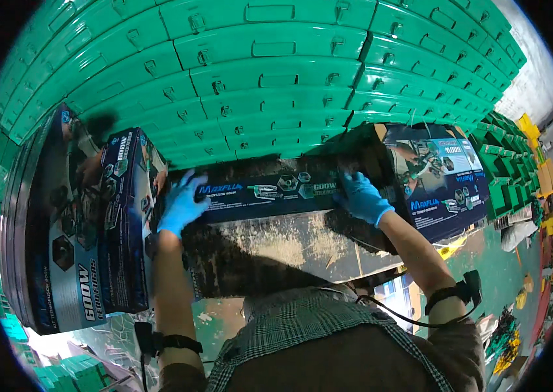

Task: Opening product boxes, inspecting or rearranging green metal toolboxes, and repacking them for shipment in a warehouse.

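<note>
A long, narrow dark blue printed cardboard box lies across the worktable in front of me. At its left end is my left hand in a blue glove, thumb along the near side and fingers toward the far side. My right hand, gloved the same, grips the box's right end with bent fingers. The box lies between my two hands, and its printed narrow face shows. What is under my palms is hidden.
Large printed cardboard pieces stand stacked at the left. Another printed box sits at the right. Green metal cases with latches form a wall behind the worn wooden tabletop. Green open trays are farther right.
</note>
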Available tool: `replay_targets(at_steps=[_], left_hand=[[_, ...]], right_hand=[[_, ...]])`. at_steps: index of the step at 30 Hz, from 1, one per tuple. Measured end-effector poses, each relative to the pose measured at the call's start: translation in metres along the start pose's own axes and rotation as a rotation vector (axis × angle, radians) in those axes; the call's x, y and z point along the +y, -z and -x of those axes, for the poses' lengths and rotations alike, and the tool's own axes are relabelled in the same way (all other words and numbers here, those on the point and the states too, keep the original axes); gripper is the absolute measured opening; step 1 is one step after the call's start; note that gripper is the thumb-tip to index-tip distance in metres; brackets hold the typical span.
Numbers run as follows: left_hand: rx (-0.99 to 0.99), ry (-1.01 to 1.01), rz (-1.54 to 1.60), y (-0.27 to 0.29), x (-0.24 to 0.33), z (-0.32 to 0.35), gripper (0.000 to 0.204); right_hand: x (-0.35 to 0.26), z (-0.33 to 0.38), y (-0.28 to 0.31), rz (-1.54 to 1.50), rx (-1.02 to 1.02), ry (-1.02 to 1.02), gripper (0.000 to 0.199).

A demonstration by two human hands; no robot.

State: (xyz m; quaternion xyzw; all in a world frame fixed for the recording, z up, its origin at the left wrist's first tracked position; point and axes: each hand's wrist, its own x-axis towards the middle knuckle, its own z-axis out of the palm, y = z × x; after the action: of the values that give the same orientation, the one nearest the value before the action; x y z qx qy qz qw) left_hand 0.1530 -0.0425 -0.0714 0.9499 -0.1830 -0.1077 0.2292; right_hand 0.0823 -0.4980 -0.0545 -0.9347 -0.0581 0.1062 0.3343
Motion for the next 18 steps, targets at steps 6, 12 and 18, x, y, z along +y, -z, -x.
replay_targets(at_steps=[6, 12, 18], left_hand=[[-0.084, -0.129, -0.117, -0.01, 0.044, 0.002, 0.096], [-0.044, -0.22, -0.265, 0.004, 0.06, -0.006, 0.08], [0.314, -0.269, -0.664, -0.04, 0.06, 0.023, 0.064]], right_hand=[[-0.023, -0.004, -0.03, 0.703, -0.038, 0.302, 0.066], [-0.015, -0.028, -0.035, 0.74, 0.128, 0.325, 0.047], [0.005, -0.006, -0.058, 0.699, 0.296, 0.482, 0.053]])
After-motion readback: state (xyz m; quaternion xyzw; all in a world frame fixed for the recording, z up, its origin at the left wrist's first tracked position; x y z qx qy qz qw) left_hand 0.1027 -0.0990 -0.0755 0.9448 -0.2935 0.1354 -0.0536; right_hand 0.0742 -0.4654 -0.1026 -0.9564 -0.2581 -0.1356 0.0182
